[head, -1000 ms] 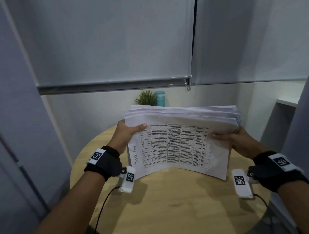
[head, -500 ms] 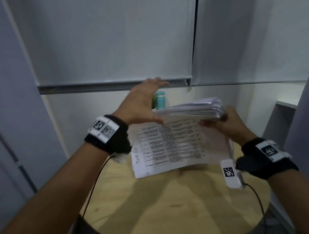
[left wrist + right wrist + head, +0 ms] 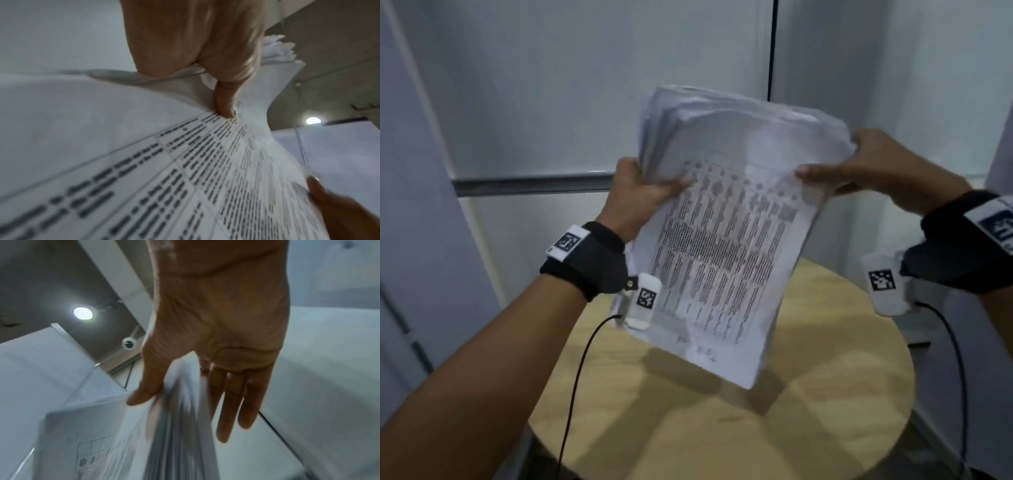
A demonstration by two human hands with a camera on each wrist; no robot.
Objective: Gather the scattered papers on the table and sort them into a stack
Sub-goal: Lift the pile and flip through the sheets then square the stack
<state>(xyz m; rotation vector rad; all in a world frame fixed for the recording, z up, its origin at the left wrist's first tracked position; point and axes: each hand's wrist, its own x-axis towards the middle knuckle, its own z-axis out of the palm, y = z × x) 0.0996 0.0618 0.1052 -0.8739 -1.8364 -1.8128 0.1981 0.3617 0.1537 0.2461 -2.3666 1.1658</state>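
Paper stack is up in the air over the round wooden table, not touching it, tilted with the lower corner pointing down at the tabletop. The front sheet is a printed table with handwriting near the bottom, too blurred to read. Left hand grips the upper left corner, thumb pressed on the printed face and the other fingers curled behind the bundle. Right hand pinches the upper right edge, thumb on the front; the right wrist view shows its fingers lying fairly straight along the back of the sheets. So both hands are grasping the stack, neither released. Progress, as a judgement: gathering looks done, since every sheet in view is in this one bundle, though the far part of the table is hidden behind the paper. Sorting into a neat stack is not finished. The top edges are fanned and stepped, sheets sit at slightly different angles, and the corner at the left hand is bunched. Still to do: square the edges, probably by tapping an edge on the table, then lay the stack flat. Loose outer sheets could slip.
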